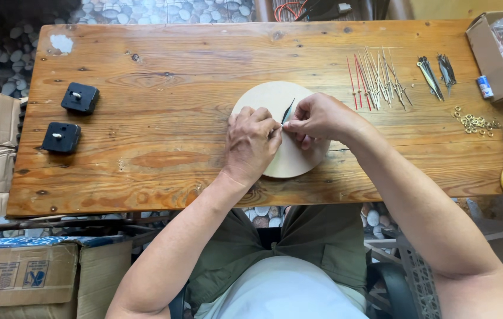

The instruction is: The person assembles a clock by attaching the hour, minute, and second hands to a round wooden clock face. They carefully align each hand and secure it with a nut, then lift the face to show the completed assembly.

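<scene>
both my hands are on the round wooden disc [275,97]. left hand [250,143] presses down, right hand [317,118] fingers pinching a thin dark clock hand [288,110] at its middle.

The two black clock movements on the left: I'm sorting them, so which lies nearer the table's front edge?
The lower black clock movement, sitting toward the front-left corner; the other black clock movement lies farther back and slightly right.

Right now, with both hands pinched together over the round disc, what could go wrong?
1. The thin dark clock hand pinched between left hand and right hand looks slender; it might bend under finger pressure.
2. The round wooden disc lies loose on the table and could slide.
3. The right forearm passes near the brass washers, which a sweep could scatter.
</scene>
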